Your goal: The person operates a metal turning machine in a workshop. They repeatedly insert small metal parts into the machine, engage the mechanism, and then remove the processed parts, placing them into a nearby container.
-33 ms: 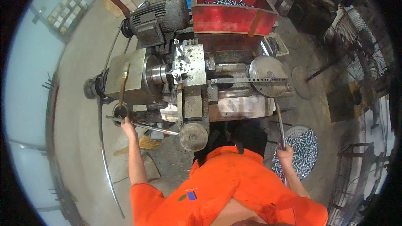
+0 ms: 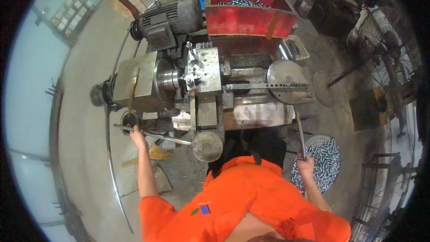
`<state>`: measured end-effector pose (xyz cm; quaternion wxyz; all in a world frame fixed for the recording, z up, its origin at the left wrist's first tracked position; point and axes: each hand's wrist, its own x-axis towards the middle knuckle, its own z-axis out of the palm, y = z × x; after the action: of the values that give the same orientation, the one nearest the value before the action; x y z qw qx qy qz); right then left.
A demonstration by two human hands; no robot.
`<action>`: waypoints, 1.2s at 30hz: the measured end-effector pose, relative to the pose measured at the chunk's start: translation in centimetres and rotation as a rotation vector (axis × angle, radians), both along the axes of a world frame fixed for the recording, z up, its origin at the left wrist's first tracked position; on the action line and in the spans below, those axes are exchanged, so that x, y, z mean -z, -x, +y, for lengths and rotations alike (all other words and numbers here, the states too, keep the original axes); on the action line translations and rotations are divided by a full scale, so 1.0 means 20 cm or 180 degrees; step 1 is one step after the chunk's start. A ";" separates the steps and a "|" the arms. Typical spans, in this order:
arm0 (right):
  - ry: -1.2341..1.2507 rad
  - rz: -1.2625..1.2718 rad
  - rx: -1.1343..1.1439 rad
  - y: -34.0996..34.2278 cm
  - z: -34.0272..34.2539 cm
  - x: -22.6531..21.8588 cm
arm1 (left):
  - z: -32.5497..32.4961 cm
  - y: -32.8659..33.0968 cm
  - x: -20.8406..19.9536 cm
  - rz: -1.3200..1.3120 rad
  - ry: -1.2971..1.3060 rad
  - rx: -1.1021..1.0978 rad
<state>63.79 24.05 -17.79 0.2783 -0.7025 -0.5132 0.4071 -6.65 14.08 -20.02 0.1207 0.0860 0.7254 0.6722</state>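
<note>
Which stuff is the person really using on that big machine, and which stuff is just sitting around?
In use: left hand on a long metal lever; right hand gripping an upright metal rod; the machine.

Lying about: red bin, broom, fan, tray of small metal parts.

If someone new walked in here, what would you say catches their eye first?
Probably the red bin of small metal parts at the top, behind the grey lathe in the middle. Next, the orange shirt below, with the left hand on a long steel lever and the right hand gripping another lever.
</note>
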 end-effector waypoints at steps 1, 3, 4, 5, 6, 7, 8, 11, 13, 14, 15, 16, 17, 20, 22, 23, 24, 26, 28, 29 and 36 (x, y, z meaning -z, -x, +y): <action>0.0070 -0.0051 0.0033 0.04 0.00 -0.06 | 0.01 -0.01 0.00 0.0126 -0.0057 0.0032; 0.0204 -0.0164 0.0113 0.12 0.00 -0.19 | 0.05 -0.08 -0.08 -0.0029 -0.0028 0.0068; 0.0146 -0.0054 0.0037 0.08 -0.01 -0.12 | 0.07 -0.12 -0.12 -0.0112 -0.0012 0.0071; 0.0031 -0.0175 -0.0029 0.05 -0.03 -0.05 | 0.08 -0.12 -0.12 -0.0144 0.0092 0.0104; -0.0088 -0.0289 -0.0108 0.03 -0.04 -0.02 | 0.07 -0.10 -0.12 -0.0169 0.0194 0.0124; -0.0201 -0.0400 -0.0187 0.04 -0.03 -0.04 | 0.06 -0.08 -0.12 -0.0194 0.0303 0.0142; 0.0213 0.0315 0.0006 0.05 -0.03 -0.07 | 0.04 -0.01 -0.04 0.0024 0.0234 0.0043; -0.0140 0.0004 -0.0269 0.02 0.01 -0.08 | -0.05 0.16 0.17 0.0375 0.0209 -0.0109; -0.0240 -0.0855 -0.0438 -0.11 0.09 -0.04 | -0.04 0.14 0.09 0.0178 0.0394 0.0126; -0.0055 -0.1461 -0.0418 -0.21 0.16 -0.04 | -0.02 0.08 0.04 -0.0036 0.0327 0.0228; -0.0170 -0.1977 -0.0445 -0.21 0.23 -0.19 | -0.03 0.05 0.00 -0.0080 0.0429 0.0243; 0.0123 -0.2486 -0.0579 -0.32 0.34 -0.17 | -0.02 0.03 -0.04 -0.0131 0.0517 0.0288; -0.0486 -0.2963 -0.0585 -0.42 0.45 -0.14 | -0.01 0.00 -0.07 -0.0194 0.0602 0.0337; -0.0646 -0.3554 -0.0582 -0.64 0.88 -0.09 | 0.04 -0.09 -0.13 -0.0284 0.0361 0.0286; -0.0554 -0.3839 -0.0293 -0.63 1.11 -0.11 | 0.01 -0.05 -0.06 -0.0423 0.0433 0.0378; -0.0615 -0.4136 -0.0160 -0.61 1.18 -0.11 | 0.00 -0.03 -0.06 -0.0628 0.0241 0.0492; -0.0862 -0.4073 -0.0019 -0.58 1.20 -0.08 | 0.01 -0.03 -0.08 -0.0819 0.0050 0.0634; -0.1325 -0.3961 0.0247 -0.52 1.17 -0.03 | -0.02 -0.04 -0.11 -0.1085 -0.0413 0.0690; -0.2019 -0.3626 0.0066 -0.35 1.05 -0.02 | -0.16 0.02 0.02 -0.0791 0.0213 0.0586; -0.2373 -0.3458 -0.0030 -0.26 0.97 -0.03 | -0.23 0.07 0.14 -0.0658 0.0514 0.0526; -0.1511 -0.2208 -0.0354 -0.09 0.53 0.08 | -0.05 -0.19 0.28 0.1944 0.4742 0.2205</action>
<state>65.61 34.57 -19.38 0.2207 -0.6856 -0.6930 0.0314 -2.93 13.00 -25.70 0.1433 0.3765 0.9094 -0.1031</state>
